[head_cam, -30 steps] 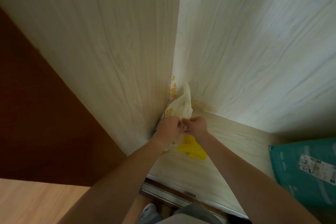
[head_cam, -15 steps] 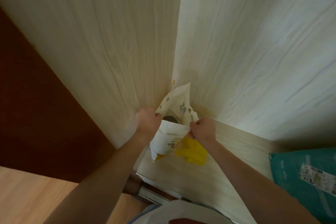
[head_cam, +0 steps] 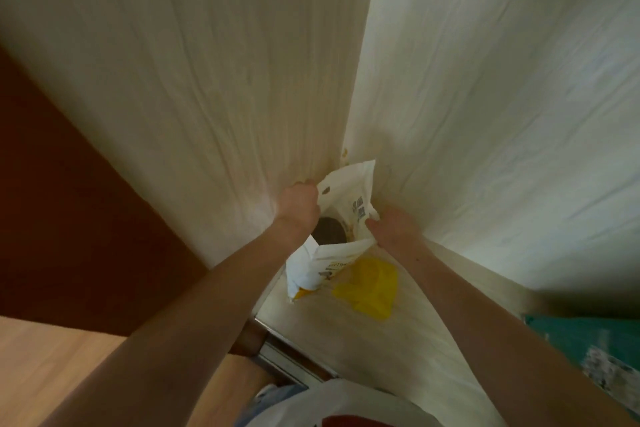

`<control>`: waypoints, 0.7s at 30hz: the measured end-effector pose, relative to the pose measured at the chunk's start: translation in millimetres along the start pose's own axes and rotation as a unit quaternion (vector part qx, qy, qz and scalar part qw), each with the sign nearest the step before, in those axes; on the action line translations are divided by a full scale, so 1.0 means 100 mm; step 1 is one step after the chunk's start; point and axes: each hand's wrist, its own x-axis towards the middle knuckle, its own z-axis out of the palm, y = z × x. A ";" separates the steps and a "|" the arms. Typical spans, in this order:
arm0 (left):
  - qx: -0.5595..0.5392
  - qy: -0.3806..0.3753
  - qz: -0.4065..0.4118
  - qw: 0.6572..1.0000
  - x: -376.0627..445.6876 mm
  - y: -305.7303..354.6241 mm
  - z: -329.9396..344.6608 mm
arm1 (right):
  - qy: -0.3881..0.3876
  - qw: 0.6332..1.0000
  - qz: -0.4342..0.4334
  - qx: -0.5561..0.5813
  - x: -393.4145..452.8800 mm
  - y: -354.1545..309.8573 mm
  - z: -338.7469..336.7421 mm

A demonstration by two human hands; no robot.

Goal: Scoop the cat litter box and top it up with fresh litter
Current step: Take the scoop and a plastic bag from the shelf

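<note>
Standing in the corner where two pale wood-grain panels meet, the litter bag sits just above centre of the head view, its mouth pulled wide on a dark inside; a yellow thing lies on the pale shelf just below it; a teal parcel fills the lower right edge; dark red wall at left. The left hand grips the bag's left rim; the right hand pinches its right rim; the hands are held apart.
</note>
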 end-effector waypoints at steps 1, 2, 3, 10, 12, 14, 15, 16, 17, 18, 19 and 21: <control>0.011 0.000 0.003 1.000 0.01 0.00 0.00 | 0.002 1.000 -0.006 -0.028 0.03 0.00 0.01; 0.024 -0.001 0.008 1.000 0.02 -0.02 -0.01 | 0.013 1.000 -0.004 -0.027 0.04 0.01 0.01; 0.033 0.001 0.012 0.999 0.02 -0.03 -0.02 | 0.026 1.000 -0.002 -0.015 0.04 0.04 0.00; 0.034 0.037 0.016 0.999 -0.12 -0.14 0.15 | 0.045 0.998 -0.003 0.039 -0.22 0.47 0.06; 0.045 0.045 0.022 0.998 -0.15 -0.12 0.22 | 0.047 0.998 -0.007 0.043 -0.27 0.54 0.15; 0.051 0.053 0.032 0.997 -0.14 -0.09 0.27 | 0.050 0.997 -0.009 0.054 -0.29 0.55 0.20; 0.052 0.055 0.036 0.997 -0.13 -0.08 0.29 | 0.055 0.996 -0.012 0.062 -0.29 0.54 0.21; 0.048 0.056 0.038 0.997 -0.12 -0.07 0.31 | 0.058 0.996 -0.016 0.072 -0.28 0.53 0.20; 0.043 0.058 0.037 0.997 -0.12 -0.07 0.32 | 0.059 0.995 -0.017 0.079 -0.27 0.51 0.20; 0.028 0.062 0.035 0.997 -0.11 -0.07 0.34 | 0.057 0.995 -0.020 0.085 -0.27 0.49 0.18; 0.010 0.067 0.032 0.997 -0.09 -0.06 0.34 | 0.053 0.994 -0.027 0.089 -0.27 0.47 0.17; -0.023 0.081 0.027 0.996 -0.09 -0.06 0.35 | 0.043 0.994 -0.040 0.088 -0.26 0.43 0.14</control>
